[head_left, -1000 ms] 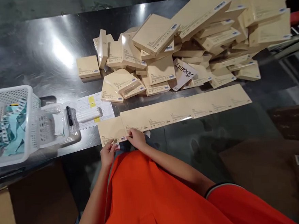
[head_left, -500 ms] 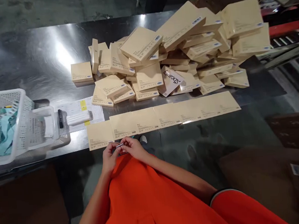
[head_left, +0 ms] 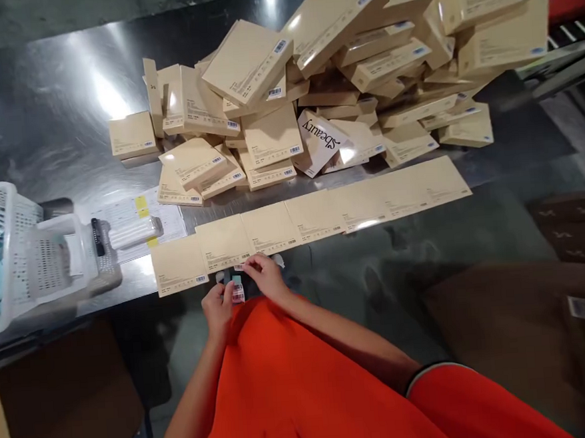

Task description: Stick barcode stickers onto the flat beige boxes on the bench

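Observation:
My left hand (head_left: 219, 309), low in front of my body, pinches a small strip of barcode stickers (head_left: 238, 291) that hangs beside its fingers. Just above and to the right, my right hand (head_left: 265, 275) holds a small white barcode sticker (head_left: 240, 267) between thumb and fingertip. That sticker is close to the lower edge of a flat cream box (head_left: 224, 240) with a printed barcode at its corner. Several such boxes lie edge to edge in a row along the table's front, with another cream box (head_left: 179, 261) at the left end.
A heap of cream boxes (head_left: 271, 137) covers the back of the metal table (head_left: 53, 89). White plastic baskets (head_left: 27, 231) stand at the left, beside printed sheets (head_left: 175, 217), a black marker (head_left: 97, 236) and a white wrapped bundle (head_left: 136, 232). A brown carton (head_left: 69, 401) sits below left.
My hands have moved apart. The right one has gone up with a small sticker toward the boxes' front edge, while the left keeps the strip lower down. The camera view has shifted.

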Tool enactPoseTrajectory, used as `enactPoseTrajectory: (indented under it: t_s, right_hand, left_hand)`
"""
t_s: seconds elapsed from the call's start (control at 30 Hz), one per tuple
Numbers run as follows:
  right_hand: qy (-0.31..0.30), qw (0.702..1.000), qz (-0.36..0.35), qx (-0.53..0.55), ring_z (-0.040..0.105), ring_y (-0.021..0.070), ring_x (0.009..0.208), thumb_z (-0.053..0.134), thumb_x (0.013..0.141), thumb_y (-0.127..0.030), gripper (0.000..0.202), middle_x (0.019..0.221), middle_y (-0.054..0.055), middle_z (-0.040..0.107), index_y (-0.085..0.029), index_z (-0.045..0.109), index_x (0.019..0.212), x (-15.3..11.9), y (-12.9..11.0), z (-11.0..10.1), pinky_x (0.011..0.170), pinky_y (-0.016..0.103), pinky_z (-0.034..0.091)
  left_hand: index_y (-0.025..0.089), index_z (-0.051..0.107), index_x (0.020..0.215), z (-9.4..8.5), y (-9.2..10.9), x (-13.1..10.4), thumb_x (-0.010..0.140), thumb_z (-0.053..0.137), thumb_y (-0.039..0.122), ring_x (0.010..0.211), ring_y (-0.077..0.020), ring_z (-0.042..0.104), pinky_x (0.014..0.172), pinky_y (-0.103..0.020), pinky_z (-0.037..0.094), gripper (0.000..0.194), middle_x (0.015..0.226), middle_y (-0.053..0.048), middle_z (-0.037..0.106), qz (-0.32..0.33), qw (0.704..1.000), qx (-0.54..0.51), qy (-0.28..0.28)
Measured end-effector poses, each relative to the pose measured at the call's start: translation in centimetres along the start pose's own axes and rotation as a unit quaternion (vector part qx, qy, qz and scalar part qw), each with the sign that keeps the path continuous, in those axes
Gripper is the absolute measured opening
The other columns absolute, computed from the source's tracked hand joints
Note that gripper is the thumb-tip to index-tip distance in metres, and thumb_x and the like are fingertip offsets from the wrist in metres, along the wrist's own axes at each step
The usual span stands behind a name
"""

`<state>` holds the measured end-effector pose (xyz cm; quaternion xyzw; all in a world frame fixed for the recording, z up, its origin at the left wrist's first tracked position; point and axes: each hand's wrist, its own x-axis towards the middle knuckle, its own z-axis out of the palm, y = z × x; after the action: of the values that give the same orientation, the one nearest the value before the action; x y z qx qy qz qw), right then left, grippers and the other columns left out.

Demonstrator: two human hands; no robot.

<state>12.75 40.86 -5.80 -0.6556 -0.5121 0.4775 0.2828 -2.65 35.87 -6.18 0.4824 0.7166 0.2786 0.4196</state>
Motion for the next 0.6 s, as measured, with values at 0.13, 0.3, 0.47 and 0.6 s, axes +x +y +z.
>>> enactPoseTrajectory:
  t_s: [0.13, 0.3, 0.47, 0.6]
  right_hand:
    - [0.057, 0.99, 0.067, -0.107, 0.05, 0.0223, 0.097, 0.06, 0.078, -0.021, 0.009, 0.095, 0.008, 0.06, -0.018, 0.064, 0.071, 2.8, 1.9, -1.2, 0.088, 0.036, 0.037]
    - [0.031, 0.971, 0.126, -0.2, 0.047, 0.024, 0.101, 0.065, 0.076, -0.024, 0.008, 0.097, 0.005, 0.061, -0.021, 0.069, 0.071, 4.0, 2.5, -0.4, 0.085, 0.036, 0.034]
    - [0.028, 0.956, 0.158, -0.247, 0.043, 0.0257, 0.106, 0.065, 0.078, -0.03, 0.01, 0.107, 0.006, 0.059, -0.023, 0.073, 0.076, 4.0, 2.2, 0.7, 0.084, 0.036, 0.032]
    - [0.026, 0.949, 0.164, -0.267, 0.043, 0.0261, 0.105, 0.064, 0.079, -0.031, 0.012, 0.11, 0.006, 0.058, -0.023, 0.073, 0.077, 4.1, 2.2, 0.9, 0.084, 0.037, 0.032]
  left_hand:
    - [0.021, 0.061, 0.062, 0.2, -1.0, 1.6, 0.08, 0.055, 0.036, 0.096, -0.0234, 0.065, 0.083, -0.034, 0.048, 0.024, 0.106, -0.009, 0.071, 0.031, 0.998, 0.02, -0.048]
    - [0.021, 0.052, 0.051, 0.4, -1.9, 3.5, 0.079, 0.058, 0.032, 0.102, -0.0276, 0.065, 0.083, -0.039, 0.049, 0.031, 0.129, -0.012, 0.061, 0.044, 0.991, 0.036, -0.121]
    - [0.021, 0.049, 0.051, 0.5, -2.7, 4.0, 0.081, 0.056, 0.03, 0.11, -0.0266, 0.062, 0.088, -0.038, 0.048, 0.033, 0.135, -0.012, 0.057, 0.042, 0.988, 0.038, -0.144]
    - [0.02, 0.05, 0.051, 0.5, -2.7, 4.0, 0.081, 0.057, 0.03, 0.108, -0.0266, 0.064, 0.087, -0.038, 0.049, 0.032, 0.135, -0.011, 0.057, 0.036, 0.988, 0.041, -0.146]
